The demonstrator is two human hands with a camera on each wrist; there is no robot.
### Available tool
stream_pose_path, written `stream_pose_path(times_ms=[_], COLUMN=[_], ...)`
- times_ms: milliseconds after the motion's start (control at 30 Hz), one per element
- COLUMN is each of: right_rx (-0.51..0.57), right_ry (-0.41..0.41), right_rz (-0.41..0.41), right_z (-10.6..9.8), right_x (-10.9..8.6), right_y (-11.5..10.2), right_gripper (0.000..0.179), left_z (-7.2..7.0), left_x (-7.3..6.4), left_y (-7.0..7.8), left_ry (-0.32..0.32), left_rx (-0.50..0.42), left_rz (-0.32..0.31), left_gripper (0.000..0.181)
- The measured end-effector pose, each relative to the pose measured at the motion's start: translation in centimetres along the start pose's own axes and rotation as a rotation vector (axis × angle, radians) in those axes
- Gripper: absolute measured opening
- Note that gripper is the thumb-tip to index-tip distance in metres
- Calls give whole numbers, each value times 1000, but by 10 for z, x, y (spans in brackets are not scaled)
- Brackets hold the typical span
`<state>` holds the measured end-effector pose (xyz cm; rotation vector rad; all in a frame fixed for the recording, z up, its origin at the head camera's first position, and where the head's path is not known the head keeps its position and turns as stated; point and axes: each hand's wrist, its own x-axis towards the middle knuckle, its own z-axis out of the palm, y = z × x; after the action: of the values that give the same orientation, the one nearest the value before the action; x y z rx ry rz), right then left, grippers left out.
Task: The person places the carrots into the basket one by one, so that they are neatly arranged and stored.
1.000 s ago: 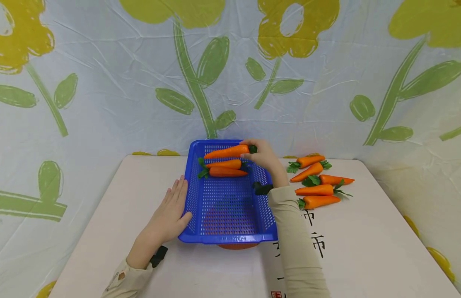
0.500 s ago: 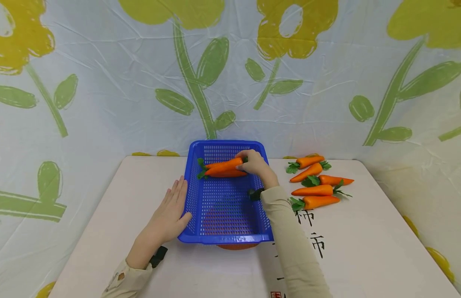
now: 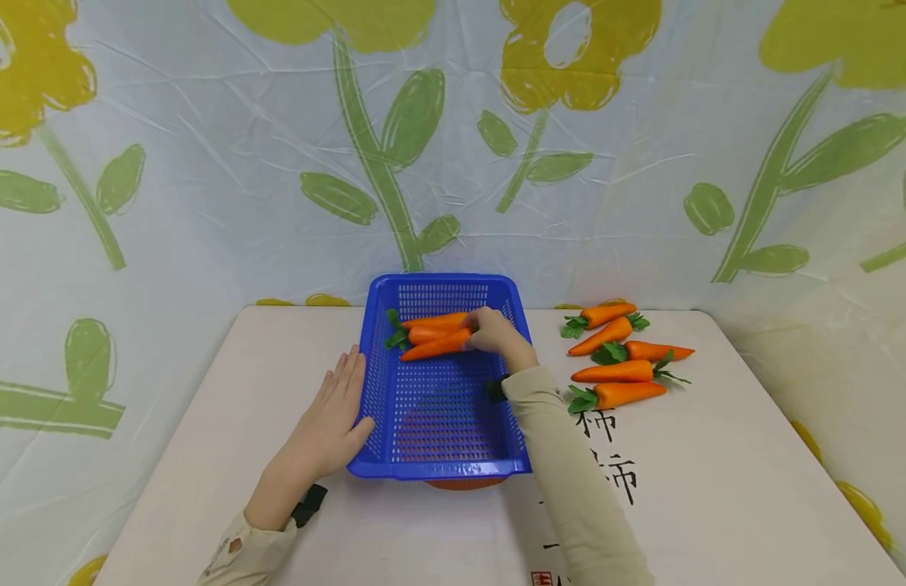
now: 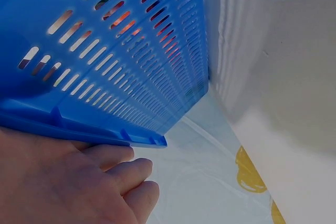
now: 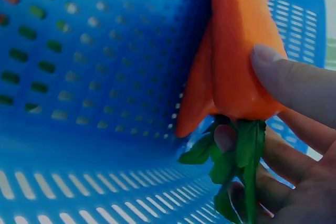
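Note:
A blue plastic basket [image 3: 453,470] with slotted walls stands mid-table. Inside its far half, my right hand [image 3: 495,335] grips an orange carrot [image 3: 436,347] by its leafy end. In the right wrist view the thumb presses the held carrot [image 5: 244,51] near its green top [image 5: 249,156], fingers curled behind. Two other carrots lie just beyond it, one the far carrot [image 3: 431,321], the other the middle carrot [image 3: 426,334]. My left hand [image 3: 328,419] rests with straight fingers along the basket's left side; in the left wrist view its fingers lie beneath the rim [image 4: 79,132].
Several carrots [image 3: 621,372] with green tops lie on the table right of the basket. Black characters [image 3: 619,476] mark the table surface [image 3: 716,488] below them. A flower-patterned cloth [image 3: 262,244] hangs behind the table.
My right hand has brought its carrot toward me, from the basket's far end to the near side of the other two, and lower. The left hand stays in place.

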<state>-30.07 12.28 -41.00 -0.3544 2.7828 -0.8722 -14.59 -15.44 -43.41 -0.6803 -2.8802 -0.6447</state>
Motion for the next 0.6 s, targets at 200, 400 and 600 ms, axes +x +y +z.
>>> stream_pose_path(times_ms=[200,400,600], right_rx=[-50,27,85], right_ry=[4,-37,-34], right_rz=[27,127,187], right_z=[5,16,21], right_x=[0,-4,-7], right_y=[1,-3,-6], right_gripper=[40,38,42], left_z=[1,1,1], left_x=[1,1,1], left_y=[-2,-2,-1], left_ry=[-15,-22,-10], left_rx=[-2,4,4], left_rz=[-5,-14,-6], left_gripper=[82,83,81])
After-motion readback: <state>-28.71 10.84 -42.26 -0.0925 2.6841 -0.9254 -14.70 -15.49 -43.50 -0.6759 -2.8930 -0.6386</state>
